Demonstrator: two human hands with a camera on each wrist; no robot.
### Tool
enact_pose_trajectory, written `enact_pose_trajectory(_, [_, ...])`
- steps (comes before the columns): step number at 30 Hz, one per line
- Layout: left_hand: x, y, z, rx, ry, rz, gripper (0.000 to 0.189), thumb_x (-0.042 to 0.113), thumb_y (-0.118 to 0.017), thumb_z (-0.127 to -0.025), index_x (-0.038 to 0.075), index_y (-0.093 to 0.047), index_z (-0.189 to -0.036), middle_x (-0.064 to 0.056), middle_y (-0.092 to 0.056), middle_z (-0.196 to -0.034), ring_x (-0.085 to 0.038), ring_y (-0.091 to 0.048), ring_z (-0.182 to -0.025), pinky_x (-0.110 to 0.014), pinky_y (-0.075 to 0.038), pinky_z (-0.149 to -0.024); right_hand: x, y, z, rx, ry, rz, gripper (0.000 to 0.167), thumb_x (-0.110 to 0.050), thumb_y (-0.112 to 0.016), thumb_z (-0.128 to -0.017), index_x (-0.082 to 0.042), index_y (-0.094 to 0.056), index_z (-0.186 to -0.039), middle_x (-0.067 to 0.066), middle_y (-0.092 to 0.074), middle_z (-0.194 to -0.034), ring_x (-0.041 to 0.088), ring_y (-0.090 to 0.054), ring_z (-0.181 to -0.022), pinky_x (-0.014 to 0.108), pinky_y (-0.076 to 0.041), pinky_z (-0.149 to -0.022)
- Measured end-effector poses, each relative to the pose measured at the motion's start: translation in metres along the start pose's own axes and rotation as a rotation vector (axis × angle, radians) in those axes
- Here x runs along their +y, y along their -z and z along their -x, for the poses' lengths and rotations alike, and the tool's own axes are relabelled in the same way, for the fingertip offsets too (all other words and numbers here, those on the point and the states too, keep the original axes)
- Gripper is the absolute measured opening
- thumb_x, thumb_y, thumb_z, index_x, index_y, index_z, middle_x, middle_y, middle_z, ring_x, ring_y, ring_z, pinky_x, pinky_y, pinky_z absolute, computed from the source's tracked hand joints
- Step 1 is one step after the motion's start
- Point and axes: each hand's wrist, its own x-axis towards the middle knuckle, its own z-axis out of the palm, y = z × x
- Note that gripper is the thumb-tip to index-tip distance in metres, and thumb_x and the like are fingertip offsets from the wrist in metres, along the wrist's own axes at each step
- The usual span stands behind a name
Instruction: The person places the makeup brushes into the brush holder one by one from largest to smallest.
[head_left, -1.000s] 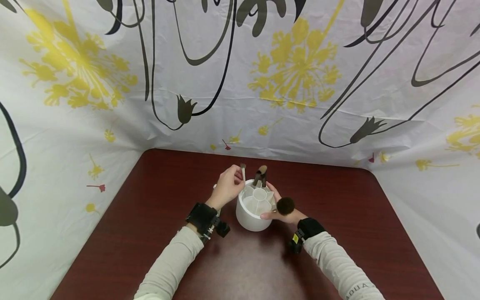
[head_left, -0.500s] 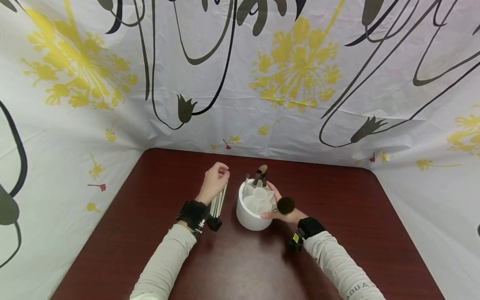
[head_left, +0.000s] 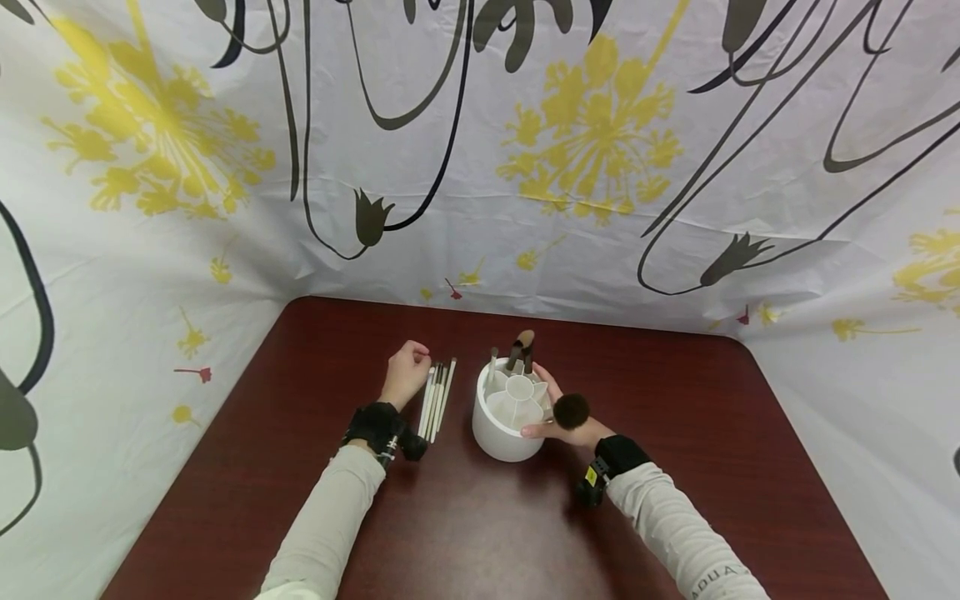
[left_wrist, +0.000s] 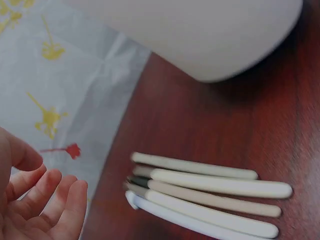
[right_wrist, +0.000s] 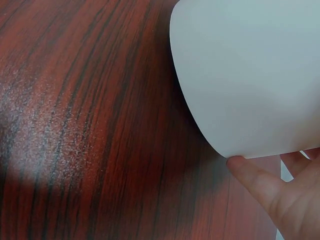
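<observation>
A round white brush holder with petal-shaped compartments stands upright on the table. My right hand grips its right side, thumb and fingers against the wall. A fluffy dark makeup brush leans out over that hand, while two darker brushes and a small light-handled brush stand at the back and back left. Left of the holder, several thin light-handled makeup brushes lie side by side. My left hand is at their far left end, fingers loosely curled and apart, holding nothing.
The dark red wooden table has a back edge along a white cloth with yellow and grey flower prints. Black wrist cameras are strapped to both wrists.
The left hand has let go of the small brush, which now stands in the holder's back-left part, and has moved left to the lying brushes. The right hand keeps its hold.
</observation>
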Motion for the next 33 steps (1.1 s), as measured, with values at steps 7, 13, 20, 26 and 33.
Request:
enact_pose_trajectory(7, [-0.014, -0.004, 0.001, -0.043, 0.011, -0.061, 0.018, 0.01, -0.057, -0.08, 0.001, -0.057, -0.096, -0.015, -0.065, -0.09, -0.028, -0.06, -0.084, -0.039, -0.047, -0.074, -0.02, 0.002, 0.004, -0.032, -0.022, -0.029, 0.108, -0.018, -0.075, -0.073, -0.007, 0.006, -0.143, 0.022, 0.004, -0.148, 0.038, -0.005, -0.134, 0.06, -0.001, -0.104])
enact_pose_trajectory(13, [-0.022, -0.007, 0.004, -0.093, 0.044, -0.126, 0.021, 0.011, -0.063, -0.078, -0.001, -0.056, -0.094, -0.016, -0.063, -0.091, -0.028, -0.059, -0.083, -0.039, -0.048, -0.07, -0.035, 0.0, 0.01, -0.045, 0.002, -0.032, 0.106, -0.012, -0.072, -0.074, 0.001, 0.008, -0.141, 0.029, 0.003, -0.145, 0.041, -0.009, -0.132, 0.06, -0.006, -0.103])
enact_pose_trajectory(20, [-0.027, -0.006, 0.006, -0.136, 0.093, -0.181, 0.027, 0.013, -0.066, -0.074, -0.001, -0.056, -0.095, -0.015, -0.061, -0.091, -0.027, -0.057, -0.08, -0.037, -0.046, -0.067, -0.038, -0.001, 0.011, -0.052, -0.021, -0.038, 0.104, -0.011, -0.071, -0.075, -0.001, 0.009, -0.142, 0.026, 0.006, -0.146, 0.04, -0.005, -0.133, 0.06, -0.006, -0.104])
enact_pose_trajectory(26, [-0.028, -0.005, 0.01, -0.178, 0.109, -0.218, 0.028, 0.012, -0.067, -0.073, -0.001, -0.056, -0.095, -0.014, -0.06, -0.089, -0.025, -0.056, -0.078, -0.036, -0.045, -0.065, -0.041, -0.001, 0.011, -0.049, -0.025, -0.03, 0.106, -0.015, -0.072, -0.074, 0.001, 0.009, -0.141, 0.028, 0.003, -0.146, 0.041, -0.007, -0.133, 0.06, -0.008, -0.103])
enact_pose_trajectory(33, [-0.028, -0.005, 0.012, -0.177, 0.115, -0.224, 0.024, 0.011, -0.067, -0.072, 0.0, -0.057, -0.091, -0.013, -0.062, -0.087, -0.025, -0.057, -0.076, -0.035, -0.046, -0.065, -0.032, 0.0, 0.009, -0.033, -0.012, -0.018, 0.105, -0.012, -0.072, -0.074, 0.0, 0.007, -0.142, 0.027, 0.002, -0.146, 0.04, -0.006, -0.133, 0.06, -0.008, -0.103])
